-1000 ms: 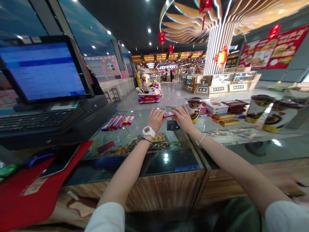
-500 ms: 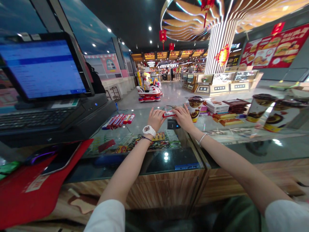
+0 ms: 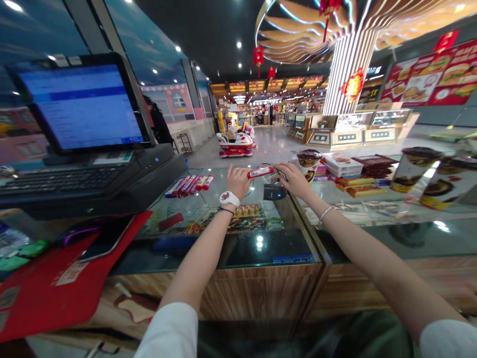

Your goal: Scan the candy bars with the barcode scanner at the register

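My left hand (image 3: 239, 182), with a white watch at the wrist, is closed on the left end of a slim red-and-white candy roll (image 3: 260, 172). The roll lies almost level above the glass counter, its printed side towards me. My right hand (image 3: 295, 180) is beside the roll's right end, fingers apart and bent, with a small gap between fingertips and wrapper. Below the roll sits a small black device (image 3: 274, 192) with a blue light. A row of similar candy rolls (image 3: 192, 185) lies on the glass to the left.
At left stand a monitor (image 3: 85, 109) and keyboard (image 3: 55, 181), with a phone (image 3: 106, 238) on a red mat (image 3: 48, 303). Dove cups (image 3: 308, 163), yellow-wrapped bars (image 3: 352, 186) and white boxes (image 3: 343, 166) are at right. A person in dark clothes (image 3: 159, 122) is behind the monitor.
My right hand has come off the candy roll and moved slightly right. The roll now shows more of its length in my left hand. The whole view has shifted slightly.
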`<state>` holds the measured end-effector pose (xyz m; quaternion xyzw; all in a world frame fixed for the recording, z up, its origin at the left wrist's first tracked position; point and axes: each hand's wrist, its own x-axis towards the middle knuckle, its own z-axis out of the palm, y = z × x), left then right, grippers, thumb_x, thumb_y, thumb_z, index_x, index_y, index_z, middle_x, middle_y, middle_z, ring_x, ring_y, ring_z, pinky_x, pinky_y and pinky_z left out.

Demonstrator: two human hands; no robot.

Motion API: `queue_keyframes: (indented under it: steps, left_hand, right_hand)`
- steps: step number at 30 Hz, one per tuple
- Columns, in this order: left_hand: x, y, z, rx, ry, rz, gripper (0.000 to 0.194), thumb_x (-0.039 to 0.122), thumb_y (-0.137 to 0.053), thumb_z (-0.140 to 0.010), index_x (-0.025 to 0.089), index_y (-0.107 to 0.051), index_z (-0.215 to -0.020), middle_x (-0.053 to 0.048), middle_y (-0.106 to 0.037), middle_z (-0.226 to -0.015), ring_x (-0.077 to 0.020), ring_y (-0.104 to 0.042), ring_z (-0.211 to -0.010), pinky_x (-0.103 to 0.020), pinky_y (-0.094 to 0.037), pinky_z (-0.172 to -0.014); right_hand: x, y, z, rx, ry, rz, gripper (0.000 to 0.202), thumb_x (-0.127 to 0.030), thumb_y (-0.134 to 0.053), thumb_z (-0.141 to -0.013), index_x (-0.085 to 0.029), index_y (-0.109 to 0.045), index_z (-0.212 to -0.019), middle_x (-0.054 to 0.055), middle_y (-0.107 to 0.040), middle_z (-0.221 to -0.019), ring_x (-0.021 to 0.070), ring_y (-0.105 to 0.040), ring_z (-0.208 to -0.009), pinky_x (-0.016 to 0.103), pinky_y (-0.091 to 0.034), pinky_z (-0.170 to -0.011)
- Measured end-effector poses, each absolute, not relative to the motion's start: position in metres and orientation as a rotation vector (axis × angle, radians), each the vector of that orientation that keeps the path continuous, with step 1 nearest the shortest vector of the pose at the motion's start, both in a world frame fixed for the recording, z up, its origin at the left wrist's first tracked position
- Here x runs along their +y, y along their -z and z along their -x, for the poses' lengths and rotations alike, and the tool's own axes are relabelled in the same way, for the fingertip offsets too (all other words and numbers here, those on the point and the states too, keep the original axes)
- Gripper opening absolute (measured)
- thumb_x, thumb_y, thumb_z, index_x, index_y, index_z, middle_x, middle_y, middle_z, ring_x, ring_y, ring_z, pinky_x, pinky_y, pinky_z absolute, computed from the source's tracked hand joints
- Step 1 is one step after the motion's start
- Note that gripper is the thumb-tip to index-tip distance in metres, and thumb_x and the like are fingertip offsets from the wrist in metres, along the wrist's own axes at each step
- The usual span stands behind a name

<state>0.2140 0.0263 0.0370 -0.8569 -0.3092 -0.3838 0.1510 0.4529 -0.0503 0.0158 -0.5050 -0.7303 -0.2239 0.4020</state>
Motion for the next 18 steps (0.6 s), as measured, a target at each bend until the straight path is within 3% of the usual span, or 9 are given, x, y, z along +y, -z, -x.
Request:
queue_keyframes:
  steps: [4, 10, 18]
  left_hand:
    - [0.032, -0.035, -0.209, -0.924, 1.094, 2.450, 0.024, 0.026, -0.056, -0.094, 0.022, -0.065, -0.116, -0.007, -0.072, -0.114, -0.0251, -0.061, -0.114, -0.056, -0.020, -0.124]
    - [0.034, -0.036, -0.205, -0.990, 1.078, 2.443, 0.023, 0.026, -0.059, -0.092, 0.022, -0.065, -0.114, -0.007, -0.073, -0.113, -0.0248, -0.062, -0.111, -0.056, -0.023, -0.123]
    - [0.035, -0.034, -0.205, -0.990, 1.078, 2.448, 0.021, 0.026, -0.060, -0.091, 0.022, -0.066, -0.111, -0.006, -0.073, -0.110, -0.0251, -0.063, -0.109, -0.056, -0.023, -0.122]
  right_hand:
    - [-0.042, -0.009, -0.470, -1.909, 0.476, 1.271, 0.046, -0.007, -0.044, -0.083, -0.019, -0.059, -0.125, 0.013, -0.063, -0.127, 0.0262, -0.057, -0.122, 0.048, -0.046, -0.105]
    - [-0.027, 0.010, -0.487, -2.110, 0.294, 1.277, 0.070, 0.005, -0.042, -0.065, -0.017, -0.059, -0.130, 0.013, -0.063, -0.133, 0.0242, -0.057, -0.126, 0.048, -0.046, -0.107]
    - [-0.023, 0.024, -0.484, -2.242, 0.113, 1.252, 0.071, 0.006, -0.049, -0.063, -0.015, -0.061, -0.129, 0.014, -0.066, -0.130, 0.0258, -0.061, -0.123, 0.048, -0.046, -0.108]
